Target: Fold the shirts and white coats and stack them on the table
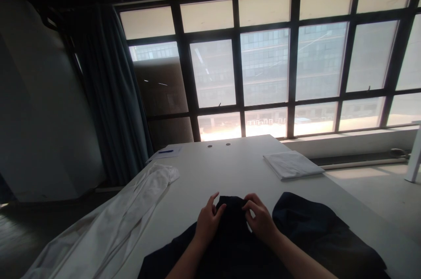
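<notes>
White table (213,169), dark cloth (237,237), windows (265,66) beyond

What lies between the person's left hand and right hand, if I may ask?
In the head view, part of the dark fabric lies between the left hand and the right hand.

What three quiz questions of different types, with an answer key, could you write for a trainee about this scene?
1. Multiple choice: What do the left hand and right hand touch?
a) a curtain
b) dark cloth
c) a window handle

2. True or false: The folded white cloth lies on the right side of the table, farther away than the hands.

3. Fill in: On the paper lies a blue ____.

Key: 1. b; 2. true; 3. pen.
</notes>
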The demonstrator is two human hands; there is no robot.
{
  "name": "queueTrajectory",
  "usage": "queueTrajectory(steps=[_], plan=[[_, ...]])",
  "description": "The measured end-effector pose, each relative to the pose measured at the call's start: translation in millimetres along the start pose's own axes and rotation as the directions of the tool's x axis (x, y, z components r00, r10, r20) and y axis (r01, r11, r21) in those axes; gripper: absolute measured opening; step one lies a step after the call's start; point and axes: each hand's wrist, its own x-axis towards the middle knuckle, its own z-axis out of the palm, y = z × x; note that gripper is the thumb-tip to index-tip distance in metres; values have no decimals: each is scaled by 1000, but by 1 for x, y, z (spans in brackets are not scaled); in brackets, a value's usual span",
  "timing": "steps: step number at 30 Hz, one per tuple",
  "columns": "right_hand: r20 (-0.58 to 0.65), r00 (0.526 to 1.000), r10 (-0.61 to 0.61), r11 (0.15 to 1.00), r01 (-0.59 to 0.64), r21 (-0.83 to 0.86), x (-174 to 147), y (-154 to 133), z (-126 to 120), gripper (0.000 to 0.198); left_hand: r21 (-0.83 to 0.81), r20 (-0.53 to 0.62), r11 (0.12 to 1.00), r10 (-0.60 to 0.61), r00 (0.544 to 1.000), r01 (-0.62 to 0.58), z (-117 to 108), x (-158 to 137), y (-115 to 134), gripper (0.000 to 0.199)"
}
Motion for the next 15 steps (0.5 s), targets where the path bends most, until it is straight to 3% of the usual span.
queueTrajectory(steps=[6, 9, 15], plan=[[-20, 1000, -8, 1000, 8, -6, -2, 1, 1, 21, 83, 26, 979, 185, 982, -186, 0, -2, 1, 46], [-17, 1000, -21, 1000, 21, 0, -2, 1, 1, 22, 100, 59, 978, 178, 982, -183, 1, -3, 0, 39], [41, 997, -71, 997, 70, 31, -4, -2, 0, 23, 74, 132, 969, 224, 965, -235, 1, -5, 3, 45]])
